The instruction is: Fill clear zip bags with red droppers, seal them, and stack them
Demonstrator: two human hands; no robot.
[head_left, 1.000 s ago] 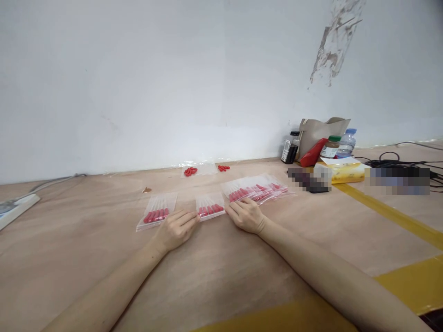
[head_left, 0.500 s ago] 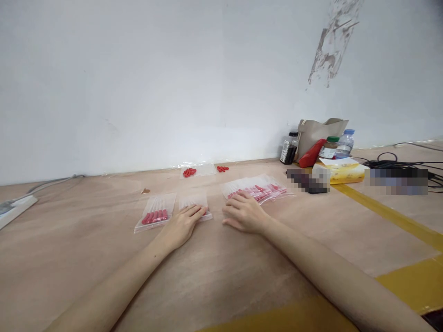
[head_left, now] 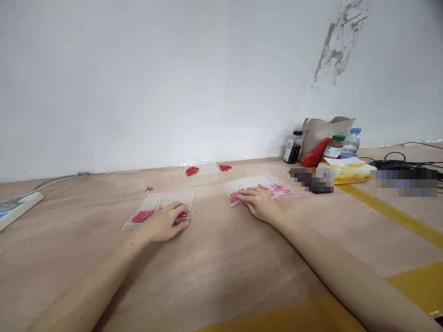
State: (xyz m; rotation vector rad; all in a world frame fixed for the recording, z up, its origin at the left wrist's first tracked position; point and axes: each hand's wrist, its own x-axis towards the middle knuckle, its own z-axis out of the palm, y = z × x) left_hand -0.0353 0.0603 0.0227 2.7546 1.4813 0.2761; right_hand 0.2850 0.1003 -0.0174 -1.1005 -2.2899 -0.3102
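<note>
My left hand (head_left: 165, 223) rests on clear zip bags at the left, its fingers bent loosely and its thumb apart. One of these is a zip bag (head_left: 143, 216) with several red capsule-like pieces lined up along its lower edge. A second zip bag (head_left: 183, 215), also with red pieces, is partly under the fingers; whether the two overlap I cannot tell. On the right, my right hand (head_left: 260, 203) lies with fingers spread on a spread-out stack of similar zip bags (head_left: 266, 181). The fingertips touch the red pieces at the stack's left side.
Against the wall lie two small groups of loose red pieces (head_left: 192, 171) on clear plastic. A dark bottle (head_left: 292, 150), a beige bag (head_left: 313, 133), a green-capped jar (head_left: 335, 147) and a yellow pack (head_left: 356, 173) stand at the back right. A power strip (head_left: 24, 210) sits far left.
My left hand has moved left, and the zip bag under it has slid up to the left one. My right hand has shifted right, further onto the stack. The view has shifted slightly.
</note>
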